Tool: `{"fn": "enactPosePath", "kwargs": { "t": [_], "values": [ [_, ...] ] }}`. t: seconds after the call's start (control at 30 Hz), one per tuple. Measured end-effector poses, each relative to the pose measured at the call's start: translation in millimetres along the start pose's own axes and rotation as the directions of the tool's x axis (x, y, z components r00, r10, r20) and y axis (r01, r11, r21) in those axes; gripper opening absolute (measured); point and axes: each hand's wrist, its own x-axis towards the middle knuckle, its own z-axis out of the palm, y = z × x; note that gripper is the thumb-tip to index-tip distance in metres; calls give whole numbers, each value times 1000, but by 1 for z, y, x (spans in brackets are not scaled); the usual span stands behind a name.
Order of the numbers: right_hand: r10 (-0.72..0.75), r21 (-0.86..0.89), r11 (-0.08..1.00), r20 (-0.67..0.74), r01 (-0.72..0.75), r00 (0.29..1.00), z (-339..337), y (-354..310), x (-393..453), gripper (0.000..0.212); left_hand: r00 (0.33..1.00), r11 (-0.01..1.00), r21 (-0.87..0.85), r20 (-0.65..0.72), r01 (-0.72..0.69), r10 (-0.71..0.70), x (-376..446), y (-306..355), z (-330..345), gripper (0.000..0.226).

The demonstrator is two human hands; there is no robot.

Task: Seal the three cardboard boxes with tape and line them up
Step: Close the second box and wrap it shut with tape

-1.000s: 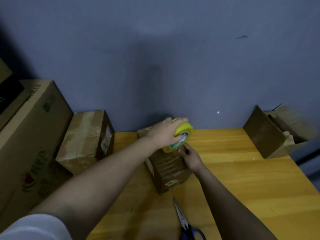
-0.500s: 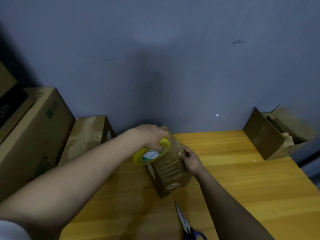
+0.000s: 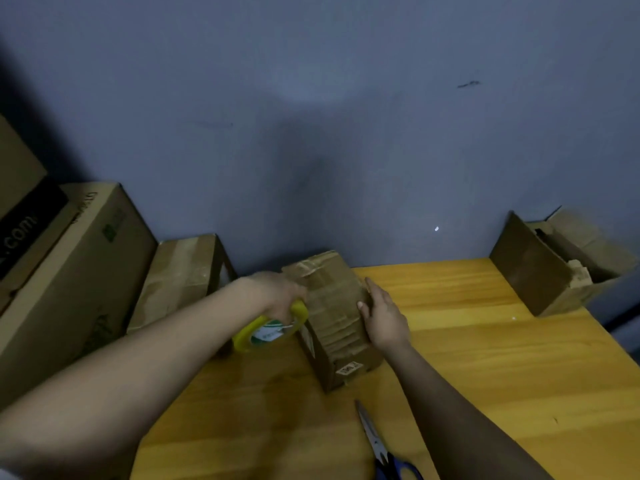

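Now left hand (image 3: 277, 294) grips tape roll (image 3: 268, 329); right hand (image 3: 386, 317) steadies box (image 3: 334, 306).

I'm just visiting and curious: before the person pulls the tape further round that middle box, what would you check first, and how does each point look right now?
1. Tape roll firmly held: ok, the left hand grips it at the box's left side.
2. Middle box steadied: ok, the right hand rests flat against its right side.
3. Tape strip stuck flat on the box top: cannot tell, the strip is too faint to see.
4. Scissors close by for cutting: ok, they lie on the table just in front of the box.
5. Other boxes sealed: the box on the left shows tape along its top, ok; the box on the right looks open, not ok.
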Motion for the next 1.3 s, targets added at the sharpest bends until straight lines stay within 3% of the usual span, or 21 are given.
{"fn": "enactPosePath", "kwargs": {
  "t": [0.07,0.13,0.27,0.4,0.5,0.57,0.63,0.73,0.8,0.93,1.0,1.13,1.23,1.3],
  "values": [
    [-196,-276,945,-50,175,979,2,-12,-5,60,1000,1000,-4,-13,3,-3,2,-1,10,60],
    [-335,-383,865,39,324,941,6,-20,-5,63,999,1000,-1,-39,12,-12,1,-6,18,60],
    [-316,-317,874,203,368,927,8,-16,-6,64,996,999,-49,-84,21,-25,2,-13,29,61],
    [-262,-398,840,297,368,918,10,-17,-9,107,993,995,-102,-111,19,-30,6,-15,38,62],
    [-242,-459,813,294,359,924,12,-21,-10,118,995,991,-132,-99,5,-18,8,-14,47,63],
    [-216,-508,796,269,329,938,12,-27,-13,116,995,989,-151,-101,0,-15,9,-15,52,63],
    [-216,-563,766,228,310,949,15,-39,-18,99,993,985,-173,-120,-6,-15,9,-17,57,61],
    [-317,-524,751,250,403,915,26,-60,-28,76,987,977,-211,-159,-34,0,9,-19,61,59],
    [-310,-452,789,293,417,904,38,-64,-35,79,986,973,-226,-168,-45,6,10,-18,64,59],
    [-314,-472,773,298,425,902,47,-59,-39,93,979,952,-303,-204,-40,-24,7,-21,71,67],
    [-317,-472,770,300,429,900,48,-61,-40,88,970,920,-391,-232,-27,-70,6,-23,76,72],
    [-270,-476,797,269,372,924,51,-70,-39,67,951,875,-484,-282,-26,-128,6,-30,93,61],
    [-222,-486,816,235,312,946,55,-77,-38,65,915,799,-601,-334,-24,-224,5,-38,113,54],
    [-230,-466,834,191,294,954,58,-79,-39,67,899,662,-749,-316,-41,-302,4,-40,129,51]
  ]
}}
